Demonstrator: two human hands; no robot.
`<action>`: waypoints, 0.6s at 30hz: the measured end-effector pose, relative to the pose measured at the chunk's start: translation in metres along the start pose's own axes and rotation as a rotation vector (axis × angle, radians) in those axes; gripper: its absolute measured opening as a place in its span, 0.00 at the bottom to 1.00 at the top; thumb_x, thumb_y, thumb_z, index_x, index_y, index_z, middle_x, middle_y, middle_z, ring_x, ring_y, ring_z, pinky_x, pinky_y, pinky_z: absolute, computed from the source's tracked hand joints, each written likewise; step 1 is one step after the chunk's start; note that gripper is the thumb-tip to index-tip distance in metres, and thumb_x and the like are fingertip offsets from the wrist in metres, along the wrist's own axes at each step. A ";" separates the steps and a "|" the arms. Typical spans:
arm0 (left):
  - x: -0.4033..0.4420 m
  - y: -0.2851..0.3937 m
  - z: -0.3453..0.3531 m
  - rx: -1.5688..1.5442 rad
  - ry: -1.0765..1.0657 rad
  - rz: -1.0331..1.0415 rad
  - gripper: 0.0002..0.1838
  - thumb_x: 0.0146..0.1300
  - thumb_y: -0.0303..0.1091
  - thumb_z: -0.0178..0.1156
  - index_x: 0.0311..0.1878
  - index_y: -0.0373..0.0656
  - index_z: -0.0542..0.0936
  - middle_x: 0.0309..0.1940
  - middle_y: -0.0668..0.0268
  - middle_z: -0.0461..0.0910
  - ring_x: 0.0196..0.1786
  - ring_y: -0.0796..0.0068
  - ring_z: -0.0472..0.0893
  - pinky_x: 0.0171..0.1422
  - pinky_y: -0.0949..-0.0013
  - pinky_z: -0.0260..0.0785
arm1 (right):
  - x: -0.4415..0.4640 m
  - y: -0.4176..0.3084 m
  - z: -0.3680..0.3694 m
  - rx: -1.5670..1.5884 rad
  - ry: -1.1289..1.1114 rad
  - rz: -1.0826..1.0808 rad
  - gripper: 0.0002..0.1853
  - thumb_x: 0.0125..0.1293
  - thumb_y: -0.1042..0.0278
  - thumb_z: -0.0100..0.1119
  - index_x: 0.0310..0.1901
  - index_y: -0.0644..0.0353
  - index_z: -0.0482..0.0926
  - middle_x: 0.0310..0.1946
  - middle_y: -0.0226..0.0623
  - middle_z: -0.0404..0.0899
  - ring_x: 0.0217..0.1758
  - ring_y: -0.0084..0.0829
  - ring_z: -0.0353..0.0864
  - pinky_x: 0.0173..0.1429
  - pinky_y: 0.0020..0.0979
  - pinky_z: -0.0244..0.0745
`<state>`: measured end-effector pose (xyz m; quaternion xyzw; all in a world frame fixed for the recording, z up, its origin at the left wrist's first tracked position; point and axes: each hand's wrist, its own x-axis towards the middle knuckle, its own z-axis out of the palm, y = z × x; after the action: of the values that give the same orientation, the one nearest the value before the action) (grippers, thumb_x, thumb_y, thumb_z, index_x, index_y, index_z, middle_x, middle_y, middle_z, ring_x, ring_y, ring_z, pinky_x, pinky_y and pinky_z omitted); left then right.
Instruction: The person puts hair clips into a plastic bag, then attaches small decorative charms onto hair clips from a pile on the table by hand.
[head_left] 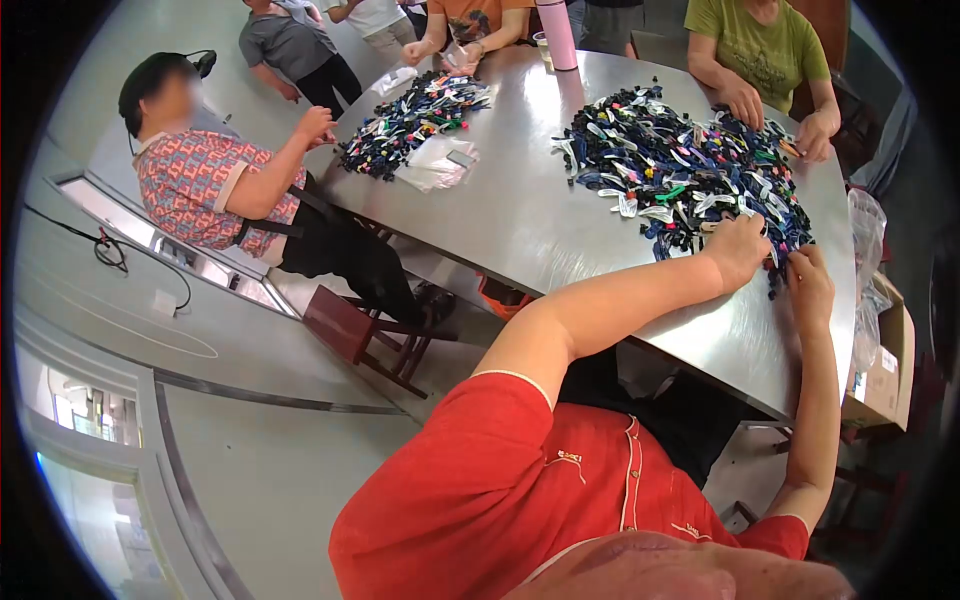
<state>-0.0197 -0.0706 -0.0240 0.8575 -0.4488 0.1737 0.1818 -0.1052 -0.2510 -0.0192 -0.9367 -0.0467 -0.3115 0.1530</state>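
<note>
Working at the near edge of the large pile of small mixed pieces (665, 160) on the metal table (520, 215), we bend our left hand (737, 252) and right hand (811, 288) close together. Plenty lies loose, seemingly left; how much is done, we cannot judge. Both hands partly hide what they reach, so we cannot tell how open either grip is or what it holds. The top edge cuts off a co-worker in green (765, 60).

Head cam, wide, fwd/down over tbl (520, 200)
</note>
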 end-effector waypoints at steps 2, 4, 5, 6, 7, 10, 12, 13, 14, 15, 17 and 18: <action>0.001 -0.003 0.000 0.020 0.060 0.003 0.05 0.57 0.33 0.62 0.34 0.47 0.86 0.39 0.59 0.77 0.48 0.58 0.81 0.48 0.57 0.76 | 0.001 0.010 0.001 0.011 0.028 -0.043 0.06 0.66 0.75 0.60 0.44 0.62 0.81 0.40 0.39 0.77 0.39 0.42 0.82 0.44 0.36 0.76; 0.003 -0.003 -0.005 -0.065 0.156 0.018 0.04 0.56 0.32 0.62 0.33 0.46 0.85 0.39 0.58 0.77 0.46 0.57 0.80 0.48 0.56 0.75 | -0.001 0.016 0.001 0.063 0.047 -0.007 0.07 0.68 0.76 0.59 0.46 0.62 0.80 0.41 0.40 0.78 0.39 0.42 0.81 0.44 0.35 0.75; 0.004 -0.002 -0.006 -0.092 0.173 0.004 0.04 0.56 0.31 0.61 0.32 0.46 0.84 0.36 0.58 0.78 0.45 0.56 0.81 0.47 0.56 0.75 | -0.003 0.018 0.001 0.059 0.045 -0.001 0.07 0.68 0.76 0.59 0.46 0.62 0.80 0.41 0.40 0.78 0.39 0.42 0.81 0.44 0.35 0.75; 0.006 -0.001 -0.005 -0.097 0.171 0.007 0.04 0.56 0.31 0.61 0.32 0.46 0.84 0.36 0.58 0.78 0.45 0.56 0.81 0.47 0.56 0.75 | -0.001 0.014 -0.002 0.029 0.056 0.022 0.07 0.69 0.76 0.58 0.47 0.63 0.80 0.41 0.41 0.78 0.39 0.43 0.81 0.45 0.35 0.75; 0.008 0.000 -0.004 -0.124 0.145 0.003 0.04 0.56 0.32 0.61 0.31 0.45 0.84 0.35 0.58 0.79 0.44 0.57 0.82 0.47 0.56 0.75 | 0.001 0.012 -0.006 -0.001 0.068 0.045 0.07 0.70 0.76 0.58 0.48 0.63 0.79 0.41 0.42 0.78 0.39 0.43 0.80 0.45 0.35 0.75; 0.007 0.002 0.001 -0.120 0.130 0.019 0.05 0.56 0.34 0.63 0.31 0.44 0.85 0.33 0.58 0.80 0.43 0.57 0.83 0.47 0.56 0.76 | 0.004 0.020 -0.015 -0.011 0.194 0.044 0.08 0.70 0.74 0.57 0.49 0.64 0.80 0.40 0.43 0.78 0.41 0.46 0.81 0.47 0.38 0.75; 0.005 0.003 0.004 -0.083 -0.005 0.004 0.06 0.57 0.35 0.63 0.32 0.45 0.86 0.34 0.59 0.80 0.43 0.58 0.83 0.48 0.57 0.76 | 0.003 0.028 -0.024 0.009 0.190 0.067 0.09 0.72 0.74 0.56 0.50 0.65 0.79 0.40 0.44 0.78 0.41 0.45 0.80 0.47 0.37 0.74; 0.004 0.004 0.004 -0.086 -0.004 0.005 0.06 0.57 0.35 0.63 0.32 0.45 0.86 0.34 0.59 0.80 0.43 0.58 0.83 0.48 0.57 0.76 | 0.003 0.031 -0.029 -0.003 0.204 0.078 0.09 0.72 0.75 0.55 0.50 0.65 0.79 0.40 0.44 0.78 0.41 0.45 0.80 0.47 0.36 0.74; 0.001 0.004 0.004 -0.103 -0.002 0.002 0.06 0.57 0.35 0.63 0.32 0.46 0.87 0.35 0.60 0.80 0.45 0.58 0.82 0.50 0.56 0.75 | 0.003 0.034 -0.033 -0.015 0.219 0.090 0.08 0.73 0.75 0.55 0.50 0.66 0.79 0.40 0.44 0.78 0.42 0.44 0.79 0.48 0.35 0.73; -0.001 0.005 0.003 -0.120 -0.002 -0.002 0.06 0.58 0.35 0.63 0.32 0.47 0.87 0.36 0.60 0.80 0.47 0.58 0.81 0.52 0.56 0.75 | 0.001 0.040 -0.038 -0.038 0.200 0.127 0.09 0.73 0.75 0.54 0.50 0.67 0.79 0.42 0.45 0.79 0.44 0.44 0.80 0.50 0.35 0.73; 0.001 0.004 0.006 -0.099 0.057 0.011 0.06 0.58 0.36 0.63 0.32 0.47 0.87 0.36 0.61 0.80 0.49 0.59 0.80 0.53 0.55 0.73 | -0.003 0.047 -0.048 -0.035 0.217 0.120 0.09 0.74 0.74 0.53 0.50 0.67 0.79 0.43 0.45 0.79 0.45 0.44 0.80 0.51 0.34 0.74; 0.002 0.003 0.007 -0.076 0.116 0.024 0.07 0.58 0.36 0.62 0.32 0.48 0.87 0.37 0.62 0.80 0.50 0.60 0.79 0.55 0.54 0.72 | -0.005 0.051 -0.053 -0.031 0.237 0.112 0.10 0.74 0.74 0.53 0.50 0.68 0.79 0.44 0.45 0.80 0.46 0.43 0.80 0.52 0.33 0.74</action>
<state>-0.0204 -0.0772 -0.0286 0.8331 -0.4540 0.2081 0.2379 -0.1300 -0.3162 0.0053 -0.8968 0.0287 -0.4114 0.1603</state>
